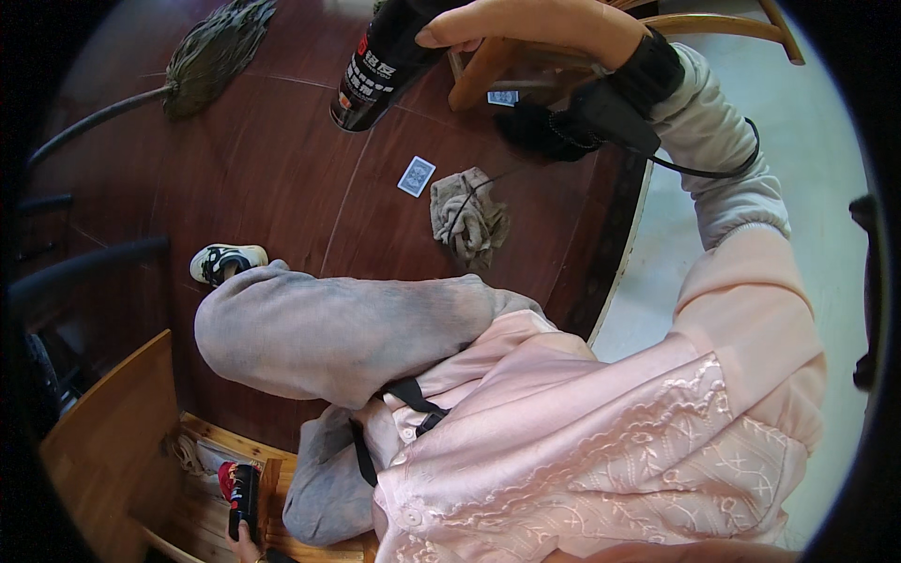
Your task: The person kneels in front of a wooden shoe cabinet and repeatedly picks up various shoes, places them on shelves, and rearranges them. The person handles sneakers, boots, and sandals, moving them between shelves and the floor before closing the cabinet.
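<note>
My right hand [538,24] reaches across the top of the view, closed on a dark can [373,77] with white and red writing; its upper part is cut off by the frame. Black straps and a dark cabled device are at that wrist. Low at the left, my left hand [244,543] shows only partly, with its fingers on a second dark can [243,492] beside something red, over slatted wood. The grey-trousered legs [338,331] and a pink embroidered shirt [577,436] fill the middle and lower right.
On the dark red floor lie a playing card [416,176], a crumpled grey cloth [468,214] and a mop head [215,53]. Another card [502,98] is near a wooden chair leg [479,74]. A wooden panel [120,415] stands at lower left, below dark curved bars [91,267].
</note>
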`<state>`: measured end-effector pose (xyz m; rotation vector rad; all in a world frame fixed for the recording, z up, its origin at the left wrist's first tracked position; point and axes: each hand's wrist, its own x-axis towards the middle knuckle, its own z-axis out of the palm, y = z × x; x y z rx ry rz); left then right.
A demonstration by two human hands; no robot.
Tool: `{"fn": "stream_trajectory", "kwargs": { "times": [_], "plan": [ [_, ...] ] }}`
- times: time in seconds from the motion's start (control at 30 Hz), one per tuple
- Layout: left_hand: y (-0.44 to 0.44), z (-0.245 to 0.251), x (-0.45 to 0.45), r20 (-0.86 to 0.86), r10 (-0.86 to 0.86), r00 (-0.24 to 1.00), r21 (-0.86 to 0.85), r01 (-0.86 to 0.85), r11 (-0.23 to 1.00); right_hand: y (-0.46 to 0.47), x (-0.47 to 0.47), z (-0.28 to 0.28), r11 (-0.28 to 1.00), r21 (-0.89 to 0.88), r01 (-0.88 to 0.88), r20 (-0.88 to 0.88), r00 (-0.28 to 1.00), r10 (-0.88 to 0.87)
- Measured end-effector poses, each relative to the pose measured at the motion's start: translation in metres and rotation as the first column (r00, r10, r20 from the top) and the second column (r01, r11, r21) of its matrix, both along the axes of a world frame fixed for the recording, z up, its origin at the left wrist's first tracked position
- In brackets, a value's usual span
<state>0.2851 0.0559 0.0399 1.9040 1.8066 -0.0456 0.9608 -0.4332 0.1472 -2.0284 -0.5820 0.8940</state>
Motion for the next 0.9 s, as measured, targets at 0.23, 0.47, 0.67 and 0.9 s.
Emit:
{"fn": "stream_trajectory", "kwargs": {
  "times": [0.23, 0.47, 0.67, 0.9],
  "plan": [
    [0.007, 0.000, 0.044, 0.009, -0.191, 0.982, -0.004, 0.191, 0.982, 0.010, 0.027, -0.066, 0.997, 0.041, -0.068, 0.341, 0.939, 0.050],
    [-0.030, -0.006, 0.155, 0.120, -0.304, 0.945, 0.067, 0.298, 0.952, 0.117, 0.060, -0.181, 0.968, -0.050, -0.245, 0.369, 0.896, 0.246],
    [-0.063, -0.069, 0.330, 0.202, -0.494, 0.846, 0.187, 0.462, 0.867, 0.209, 0.060, -0.259, 0.914, -0.115, -0.388, 0.376, 0.835, 0.402],
    [-0.076, -0.134, 0.479, 0.332, -0.587, 0.738, 0.201, 0.553, 0.809, 0.257, 0.066, -0.315, 0.891, -0.159, -0.426, 0.377, 0.807, 0.454]
  ]
}}
